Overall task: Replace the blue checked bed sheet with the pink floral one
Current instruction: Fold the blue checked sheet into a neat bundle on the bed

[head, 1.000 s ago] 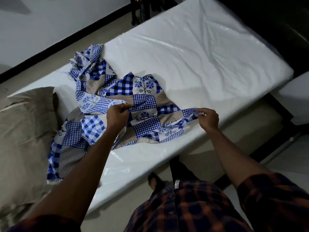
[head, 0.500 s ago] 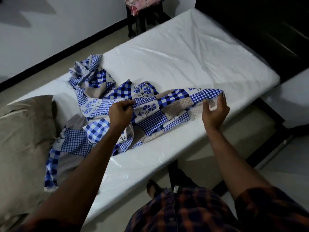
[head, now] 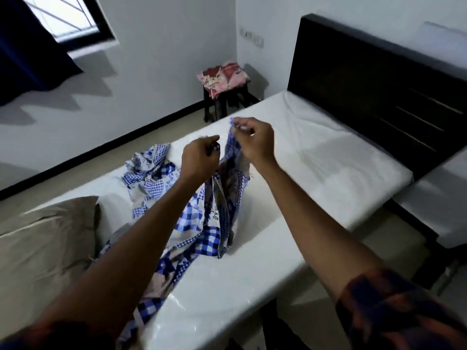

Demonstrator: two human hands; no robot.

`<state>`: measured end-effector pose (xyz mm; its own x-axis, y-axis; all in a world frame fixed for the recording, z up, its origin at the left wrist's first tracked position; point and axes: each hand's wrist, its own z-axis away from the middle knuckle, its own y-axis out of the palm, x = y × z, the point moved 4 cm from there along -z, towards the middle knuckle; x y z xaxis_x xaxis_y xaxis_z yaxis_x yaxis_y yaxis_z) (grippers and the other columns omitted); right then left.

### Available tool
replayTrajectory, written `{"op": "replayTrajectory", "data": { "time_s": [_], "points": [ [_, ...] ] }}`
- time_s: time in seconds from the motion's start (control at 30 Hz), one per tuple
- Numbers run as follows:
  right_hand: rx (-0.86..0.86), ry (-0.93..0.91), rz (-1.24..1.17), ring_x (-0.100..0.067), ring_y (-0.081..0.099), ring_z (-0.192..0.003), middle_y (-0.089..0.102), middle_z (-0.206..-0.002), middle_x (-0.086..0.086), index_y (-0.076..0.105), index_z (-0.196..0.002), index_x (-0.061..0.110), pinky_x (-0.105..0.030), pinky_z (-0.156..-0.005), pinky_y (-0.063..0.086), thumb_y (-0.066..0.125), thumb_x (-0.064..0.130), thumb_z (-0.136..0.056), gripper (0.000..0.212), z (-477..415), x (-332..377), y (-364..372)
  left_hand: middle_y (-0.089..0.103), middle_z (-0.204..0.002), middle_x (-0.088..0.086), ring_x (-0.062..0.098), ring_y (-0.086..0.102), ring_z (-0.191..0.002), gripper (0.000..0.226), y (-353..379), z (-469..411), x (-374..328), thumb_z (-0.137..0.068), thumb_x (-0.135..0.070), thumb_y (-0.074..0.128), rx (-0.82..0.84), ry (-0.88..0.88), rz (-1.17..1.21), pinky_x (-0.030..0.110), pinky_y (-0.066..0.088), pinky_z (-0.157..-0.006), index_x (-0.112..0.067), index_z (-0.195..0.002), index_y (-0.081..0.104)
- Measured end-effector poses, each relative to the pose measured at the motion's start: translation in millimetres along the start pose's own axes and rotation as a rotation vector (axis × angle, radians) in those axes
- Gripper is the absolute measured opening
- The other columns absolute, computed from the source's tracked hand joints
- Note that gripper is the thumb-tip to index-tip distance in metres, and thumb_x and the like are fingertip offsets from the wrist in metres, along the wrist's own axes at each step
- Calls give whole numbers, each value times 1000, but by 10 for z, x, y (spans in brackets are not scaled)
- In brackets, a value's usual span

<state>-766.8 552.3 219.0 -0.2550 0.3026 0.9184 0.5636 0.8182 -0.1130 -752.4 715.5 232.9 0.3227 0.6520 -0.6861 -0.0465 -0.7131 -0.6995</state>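
Observation:
The blue checked bed sheet (head: 202, 223) lies crumpled on the bare white mattress (head: 316, 178), with part of it lifted into the air. My left hand (head: 201, 160) pinches one edge of the lifted part. My right hand (head: 255, 141) pinches another edge a little higher and close beside it, and the cloth hangs down between them. The folded pink floral sheet (head: 222, 78) rests on a dark stool (head: 225, 104) by the far wall, beyond the bed.
A beige pillow (head: 43, 248) lies on the bed at the left. The dark headboard (head: 379, 92) rises at the right. A second white mattress (head: 442, 198) stands close at the right. A window with a dark curtain (head: 30, 46) is at the top left.
Both hands have lifted the blue checked sheet off the mattress and come close together. My view has tilted up, so the stool with the pink sheet now shows fully.

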Motion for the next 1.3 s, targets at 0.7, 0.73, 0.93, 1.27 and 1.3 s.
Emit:
{"op": "replayTrajectory", "data": {
  "time_s": [0.7,0.73,0.93,1.27,1.3],
  "points": [
    [227,190,-199,-8,67,-87,73,-97,-4,73,-111,7,-24,-80,56,67,-4,-85,28,962,241,482,59,-56,-7,1,49,-49,17,-1037,214,246,-76,-11,68,-174,-221,254,17,38,-49,-21,-62,67],
    [165,214,-140,-6,66,-82,72,-91,0,73,-108,12,-24,-76,55,70,0,-85,26,1159,67,419,59,-56,-6,6,49,-52,14,-1076,217,255,-74,-14,66,-196,-240,276,20,38,-53,-20,-61,67],
    [159,412,120,2,67,-79,73,-84,12,74,-88,23,-28,-74,53,69,8,-88,15,2168,-876,332,57,-56,-3,7,48,-52,21,-1260,297,217,-78,-4,63,-198,-215,296,20,38,-51,-17,-62,65],
    [898,447,555,-30,62,-97,66,-99,-15,67,-97,9,-36,-84,45,48,26,-98,25,2202,-832,1182,55,-58,2,18,51,-62,22,-1552,436,235,-76,-5,62,-312,-309,486,33,46,-62,-16,-56,62],
    [953,483,619,-34,60,-111,65,-115,-17,67,-113,10,-39,-94,45,45,28,-99,32,2321,-956,1176,54,-60,4,19,52,-64,24,-1618,417,233,-76,-4,62,-348,-341,538,35,47,-63,-17,-55,61]
  ]
}}
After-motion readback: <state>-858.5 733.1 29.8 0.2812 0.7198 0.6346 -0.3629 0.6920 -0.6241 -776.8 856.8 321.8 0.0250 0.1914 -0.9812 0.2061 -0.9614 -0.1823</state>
